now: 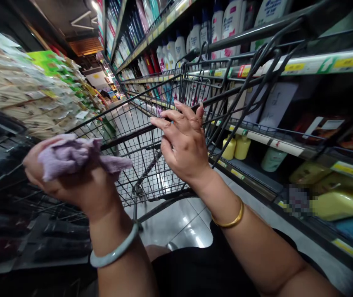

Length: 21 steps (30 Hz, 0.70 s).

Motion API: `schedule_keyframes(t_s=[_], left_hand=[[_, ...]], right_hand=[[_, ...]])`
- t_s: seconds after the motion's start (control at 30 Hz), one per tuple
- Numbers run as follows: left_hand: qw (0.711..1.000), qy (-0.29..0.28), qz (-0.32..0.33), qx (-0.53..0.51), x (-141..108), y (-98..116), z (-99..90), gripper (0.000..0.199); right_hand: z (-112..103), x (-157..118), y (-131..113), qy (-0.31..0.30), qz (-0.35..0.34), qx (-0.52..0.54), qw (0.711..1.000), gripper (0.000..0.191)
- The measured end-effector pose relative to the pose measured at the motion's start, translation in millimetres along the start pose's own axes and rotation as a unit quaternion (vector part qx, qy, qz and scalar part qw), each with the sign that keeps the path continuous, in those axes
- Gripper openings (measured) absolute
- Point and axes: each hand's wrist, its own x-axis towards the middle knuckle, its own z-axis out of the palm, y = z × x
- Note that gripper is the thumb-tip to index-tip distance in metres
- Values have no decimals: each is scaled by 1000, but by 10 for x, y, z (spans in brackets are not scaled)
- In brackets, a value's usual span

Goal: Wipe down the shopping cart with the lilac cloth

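Observation:
A crumpled purple cloth (67, 156) lies in my left hand (74, 181), whose fingers are wrapped round it at the left of the view; one end of the cloth hangs out to the right. A pale bangle is on that wrist. My right hand (184, 142) is in the centre, palm down with its fingers spread, at the dark bar of a black wire shopping cart (142, 161). It holds nothing. A gold bangle is on the right wrist. The cart's wire basket stretches ahead of and beneath both hands.
Shelves (269, 138) with white shampoo bottles (232, 24) and yellow bottles (242, 147) run along the right side. Stacked packaged goods (18, 88) line the left. A tiled floor (179, 220) shows below the cart and along the aisle ahead.

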Motion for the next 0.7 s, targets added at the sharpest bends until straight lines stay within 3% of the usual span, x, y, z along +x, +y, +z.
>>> schedule_keyframes(t_s=[0.07,0.1,0.2,0.3,0.37,0.4,0.47,0.53,0.67,0.7], left_hand=[[993,110,25,29,-22,10,68,50],[990,125,42,44,-56,74,125,44],[990,57,91,91,-198,360,305,20],[989,-10,134,68,-252,455,345,20],[991,13,112,74,-203,321,268,19],[991,54,89,84,-164,215,214,18],[985,135,62,85,-100,5,125,33],[980,170,40,98,-105,-103,114,42],[980,157,55,106,-387,110,362,16],[986,122,78,78,-484,204,445,15]], right_hand=[[22,-13,1,0,4,5,1000,53],[28,-17,4,-2,4,6,1000,55],[22,-14,42,-10,-9,2,1000,59],[-3,8,108,-16,-24,5,1000,60],[-13,22,148,-21,-30,8,999,61],[-14,26,163,-23,-33,9,999,62],[-10,30,181,-24,-35,9,999,63],[-1,29,184,-22,-35,9,999,63],[4,21,168,-14,-26,9,1000,60],[0,19,165,-10,-26,7,1000,59]])
